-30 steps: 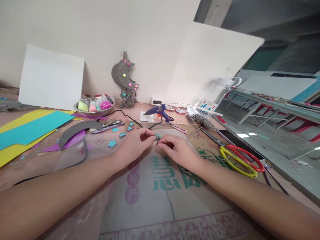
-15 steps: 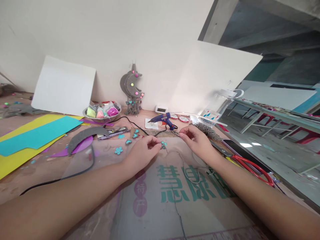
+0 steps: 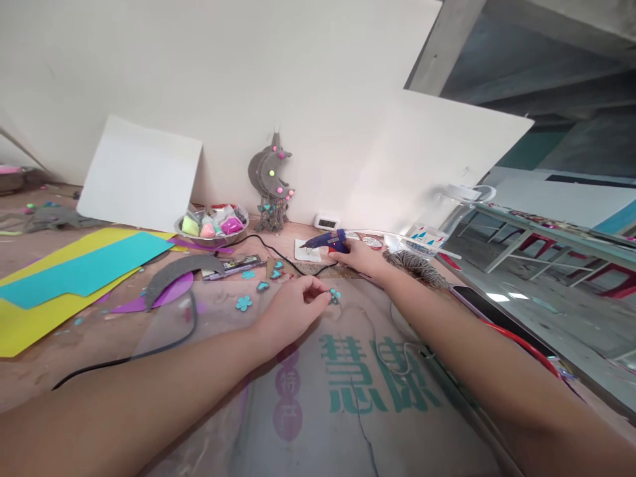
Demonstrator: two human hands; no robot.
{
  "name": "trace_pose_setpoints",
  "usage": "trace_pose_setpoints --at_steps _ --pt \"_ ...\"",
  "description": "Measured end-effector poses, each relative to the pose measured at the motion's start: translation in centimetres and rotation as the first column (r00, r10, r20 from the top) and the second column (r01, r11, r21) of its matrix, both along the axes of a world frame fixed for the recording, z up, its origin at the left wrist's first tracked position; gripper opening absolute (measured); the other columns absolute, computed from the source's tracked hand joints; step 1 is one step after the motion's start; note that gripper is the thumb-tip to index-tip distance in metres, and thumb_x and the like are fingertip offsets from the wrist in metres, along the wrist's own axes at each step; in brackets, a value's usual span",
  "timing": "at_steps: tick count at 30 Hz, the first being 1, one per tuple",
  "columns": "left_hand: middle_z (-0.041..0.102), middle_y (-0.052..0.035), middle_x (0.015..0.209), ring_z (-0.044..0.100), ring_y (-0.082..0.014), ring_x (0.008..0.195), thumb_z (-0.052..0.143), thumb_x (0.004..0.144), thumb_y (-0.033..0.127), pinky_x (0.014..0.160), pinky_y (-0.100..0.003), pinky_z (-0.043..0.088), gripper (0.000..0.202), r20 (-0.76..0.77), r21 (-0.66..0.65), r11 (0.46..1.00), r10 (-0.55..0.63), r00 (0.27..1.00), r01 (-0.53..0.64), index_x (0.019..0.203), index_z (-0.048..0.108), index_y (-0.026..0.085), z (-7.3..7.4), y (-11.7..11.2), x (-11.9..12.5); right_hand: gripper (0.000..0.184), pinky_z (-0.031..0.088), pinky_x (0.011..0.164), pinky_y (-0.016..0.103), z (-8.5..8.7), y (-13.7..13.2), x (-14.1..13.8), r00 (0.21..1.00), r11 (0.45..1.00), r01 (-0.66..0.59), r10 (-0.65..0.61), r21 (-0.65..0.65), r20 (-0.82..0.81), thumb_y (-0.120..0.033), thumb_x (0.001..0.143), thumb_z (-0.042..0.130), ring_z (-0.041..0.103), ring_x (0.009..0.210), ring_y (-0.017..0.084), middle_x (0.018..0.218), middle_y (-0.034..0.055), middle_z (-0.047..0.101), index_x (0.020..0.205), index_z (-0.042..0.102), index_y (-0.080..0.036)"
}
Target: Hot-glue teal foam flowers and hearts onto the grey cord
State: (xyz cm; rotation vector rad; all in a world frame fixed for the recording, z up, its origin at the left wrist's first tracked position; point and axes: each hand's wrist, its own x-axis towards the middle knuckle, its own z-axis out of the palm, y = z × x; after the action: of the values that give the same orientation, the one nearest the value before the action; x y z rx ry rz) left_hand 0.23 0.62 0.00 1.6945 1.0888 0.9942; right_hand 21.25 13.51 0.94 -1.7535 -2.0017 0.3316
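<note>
My left hand (image 3: pixel 301 305) pinches a small turquoise flower (image 3: pixel 335 296) at its edge, just above the plastic-covered work surface. A thin grey cord (image 3: pixel 370 321) curls over that surface close by. Farther back, my right hand (image 3: pixel 365 257) is closed around the handle of a blue hot glue gun (image 3: pixel 324 240), whose nozzle points left over a white paper square (image 3: pixel 307 250). The fingers partly hide the handle. To the left of my left hand lie another turquoise flower (image 3: pixel 243 303) and a turquoise heart (image 3: pixel 263 286).
A metal bowl (image 3: pixel 185 233) with coloured clay packs and a grey moon ornament (image 3: pixel 271 173) stand at the wall. Yellow and turquoise sheets (image 3: pixel 106 262) lie left. A yarn bundle (image 3: pixel 417 265) and a phone (image 3: pixel 501 318) are on the right. A black cable (image 3: pixel 119 361) crosses the table.
My right hand has moved forward and left and taken hold of the hot glue gun's handle. My left hand still pinches the flower. The view has shifted slightly.
</note>
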Motion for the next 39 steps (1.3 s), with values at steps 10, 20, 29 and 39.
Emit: trace_pose_setpoints --at_steps 10,20,29,39 --pt "0.064 0.0000 0.072 0.058 -0.0133 0.066 0.052 0.077 0.027 0.063 -0.024 0.044 0.011 0.043 0.028 0.999 -0.027 0.999 0.026 0.078 0.058 0.018 -0.4 0.2 -0.1 0.028 0.046 0.062 0.026 0.7 0.1 -0.1 1.000 1.000 0.007 -0.007 -0.008 -0.031 -0.033 0.074 0.061 0.062 0.068 0.018 0.077 0.0068 0.070 0.092 0.064 -0.012" --pt "0.062 -0.0010 0.066 0.060 -0.0117 0.061 0.052 0.078 0.025 0.059 -0.023 0.046 0.009 0.261 -0.160 0.980 -0.074 0.963 0.118 0.078 0.051 0.016 -0.6 0.2 0.4 0.022 0.046 0.062 0.024 4.3 -7.2 1.9 0.969 0.976 -0.186 0.202 0.114 -0.144 -0.028 0.080 0.053 0.060 0.069 0.015 0.081 0.0041 0.069 0.094 0.066 -0.016" --pt "0.063 -0.0010 0.070 0.060 -0.0137 0.064 0.051 0.078 0.032 0.058 -0.024 0.045 0.015 0.086 -0.025 0.997 -0.071 0.994 0.073 0.082 0.055 0.018 -0.9 0.3 -0.1 0.031 0.049 0.072 0.031 1.1 -14.4 1.4 0.908 0.987 -0.089 0.137 0.137 -0.396 -0.045 0.083 0.051 0.061 0.073 0.018 0.076 0.0059 0.067 0.075 0.063 -0.017" --pt "0.058 0.0019 0.064 0.053 -0.0108 0.056 0.052 0.078 0.033 0.054 -0.022 0.041 0.015 0.029 0.006 0.999 -0.031 0.999 0.031 0.079 0.053 0.019 -1.3 0.5 -0.2 0.020 0.050 0.068 0.033 -0.3 -16.1 1.8 0.944 0.983 -0.130 0.162 0.127 -0.288 -0.043 0.078 0.058 0.061 0.074 0.021 0.075 0.0028 0.065 0.073 0.059 -0.023"
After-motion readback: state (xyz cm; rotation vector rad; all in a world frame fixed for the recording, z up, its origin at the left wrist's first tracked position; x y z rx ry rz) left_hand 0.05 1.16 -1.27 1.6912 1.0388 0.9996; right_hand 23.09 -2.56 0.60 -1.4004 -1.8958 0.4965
